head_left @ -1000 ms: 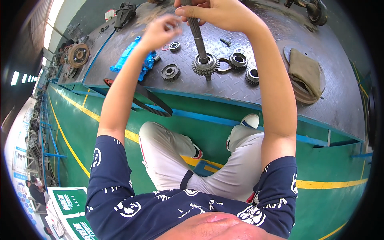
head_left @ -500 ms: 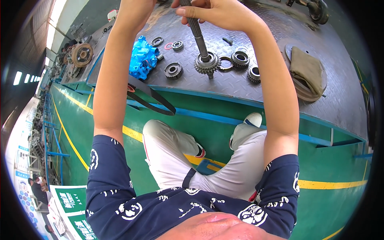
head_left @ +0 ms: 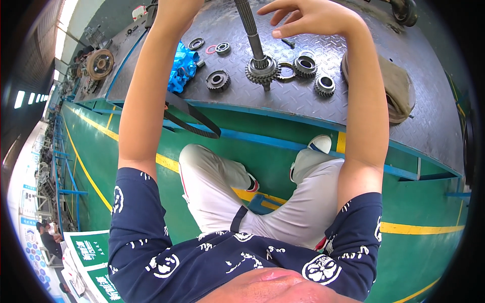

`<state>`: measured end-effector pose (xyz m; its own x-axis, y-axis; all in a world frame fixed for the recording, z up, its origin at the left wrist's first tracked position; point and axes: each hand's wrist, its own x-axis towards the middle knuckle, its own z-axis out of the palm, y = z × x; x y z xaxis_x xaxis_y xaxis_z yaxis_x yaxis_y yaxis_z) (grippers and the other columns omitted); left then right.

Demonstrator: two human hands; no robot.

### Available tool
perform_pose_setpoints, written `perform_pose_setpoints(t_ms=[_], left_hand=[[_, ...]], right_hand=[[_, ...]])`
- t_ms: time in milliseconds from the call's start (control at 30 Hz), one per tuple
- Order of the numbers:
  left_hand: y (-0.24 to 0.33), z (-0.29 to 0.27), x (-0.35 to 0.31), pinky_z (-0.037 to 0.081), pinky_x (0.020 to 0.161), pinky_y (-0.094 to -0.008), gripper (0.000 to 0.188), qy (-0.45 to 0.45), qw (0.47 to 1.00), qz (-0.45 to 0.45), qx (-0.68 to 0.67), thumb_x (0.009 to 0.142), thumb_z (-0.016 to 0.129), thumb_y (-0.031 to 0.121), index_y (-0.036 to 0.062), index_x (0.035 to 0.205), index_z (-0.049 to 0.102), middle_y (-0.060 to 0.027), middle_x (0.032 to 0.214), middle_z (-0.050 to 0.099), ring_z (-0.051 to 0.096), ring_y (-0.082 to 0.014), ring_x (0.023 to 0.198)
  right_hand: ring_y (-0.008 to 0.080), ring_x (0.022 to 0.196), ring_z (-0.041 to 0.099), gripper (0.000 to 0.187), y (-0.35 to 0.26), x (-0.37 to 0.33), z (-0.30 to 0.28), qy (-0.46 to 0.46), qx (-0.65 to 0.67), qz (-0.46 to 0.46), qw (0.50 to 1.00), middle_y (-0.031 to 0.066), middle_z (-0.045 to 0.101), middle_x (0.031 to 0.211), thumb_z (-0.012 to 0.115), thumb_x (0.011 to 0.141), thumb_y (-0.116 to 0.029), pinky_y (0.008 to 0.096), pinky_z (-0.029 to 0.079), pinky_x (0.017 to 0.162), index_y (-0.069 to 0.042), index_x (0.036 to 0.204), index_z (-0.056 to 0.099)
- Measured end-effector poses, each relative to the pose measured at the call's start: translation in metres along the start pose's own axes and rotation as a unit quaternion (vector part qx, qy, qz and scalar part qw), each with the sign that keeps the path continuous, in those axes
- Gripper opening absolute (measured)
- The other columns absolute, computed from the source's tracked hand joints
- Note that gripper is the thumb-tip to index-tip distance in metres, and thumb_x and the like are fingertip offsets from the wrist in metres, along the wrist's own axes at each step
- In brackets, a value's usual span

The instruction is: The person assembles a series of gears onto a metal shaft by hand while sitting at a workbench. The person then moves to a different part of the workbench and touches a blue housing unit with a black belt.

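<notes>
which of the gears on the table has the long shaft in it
The toothed gear around the splined shaft; the gear to its left and the two gears to its right have no shaft in them.

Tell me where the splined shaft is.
In the head view, the splined shaft stands at upper centre, rising through a toothed gear, just left of the right hand.
</notes>
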<state>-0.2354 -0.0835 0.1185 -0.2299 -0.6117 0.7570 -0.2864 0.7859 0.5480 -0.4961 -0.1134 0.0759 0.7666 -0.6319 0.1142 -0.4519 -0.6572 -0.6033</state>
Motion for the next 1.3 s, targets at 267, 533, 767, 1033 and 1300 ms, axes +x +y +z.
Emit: perform_pose_setpoints(t_ms=[267, 533, 767, 1033, 1300], left_hand=[[-0.005, 0.013, 0.001, 0.054, 0.089, -0.0278, 0.034, 0.008, 0.999, -0.005, -0.053, 0.111, 0.069, 0.026, 0.0020, 0.133, 0.076, -0.0051, 0.114, 0.079, 0.069, -0.0108, 0.100], [-0.017, 0.010, -0.016, 0.054, 0.091, -0.0293, 0.050, 0.003, 0.999, 0.036, -0.036, 0.112, 0.066, 0.028, 0.0022, 0.155, 0.057, -0.0063, 0.121, 0.074, 0.067, -0.0137, 0.104], [-0.107, 0.015, -0.131, 0.055, 0.099, -0.0379, 0.055, -0.065, 0.990, -0.108, -0.062, 0.107, 0.070, 0.024, 0.0029, 0.155, 0.052, -0.0106, 0.133, 0.069, 0.069, -0.0196, 0.113], [-0.093, 0.053, -0.184, 0.049, 0.111, -0.0407, 0.095, -0.131, 0.971, -0.194, 0.048, 0.075, 0.100, 0.044, -0.0006, 0.149, 0.061, -0.0109, 0.135, 0.072, 0.067, -0.0225, 0.122], [-0.090, 0.066, -0.187, 0.052, 0.106, -0.0389, 0.093, -0.067, 0.978, -0.195, 0.023, 0.074, 0.099, 0.048, -0.0013, 0.146, 0.067, -0.0120, 0.128, 0.078, 0.071, -0.0210, 0.115]], right_hand=[[0.0162, 0.085, 0.074, 0.039, 0.010, 0.043, 0.062, -0.031, -0.031, -0.040, 0.998, 0.0066, 0.080, 0.094, 0.091, 0.083, -0.022, 0.0322, 0.059, 0.080, -0.005, 0.116, 0.081], [0.0243, 0.088, 0.077, 0.046, -0.015, 0.036, 0.052, -0.075, -0.071, 0.013, 0.995, 0.0148, 0.083, 0.097, 0.091, 0.085, -0.031, 0.0392, 0.061, 0.083, 0.000, 0.116, 0.080], [0.0257, 0.086, 0.077, 0.044, -0.005, 0.035, 0.059, -0.018, -0.060, -0.031, 0.998, 0.0159, 0.082, 0.098, 0.091, 0.084, -0.034, 0.0395, 0.060, 0.079, -0.001, 0.111, 0.081], [0.0152, 0.097, 0.069, 0.043, -0.005, 0.035, 0.049, 0.008, 0.111, -0.070, 0.991, 0.0070, 0.078, 0.108, 0.082, 0.101, -0.031, 0.0341, 0.056, 0.088, -0.002, 0.131, 0.075], [0.0138, 0.104, 0.069, 0.044, 0.009, 0.030, 0.042, -0.030, 0.141, -0.014, 0.989, 0.0068, 0.076, 0.116, 0.081, 0.102, -0.022, 0.0314, 0.056, 0.095, -0.001, 0.139, 0.071]])
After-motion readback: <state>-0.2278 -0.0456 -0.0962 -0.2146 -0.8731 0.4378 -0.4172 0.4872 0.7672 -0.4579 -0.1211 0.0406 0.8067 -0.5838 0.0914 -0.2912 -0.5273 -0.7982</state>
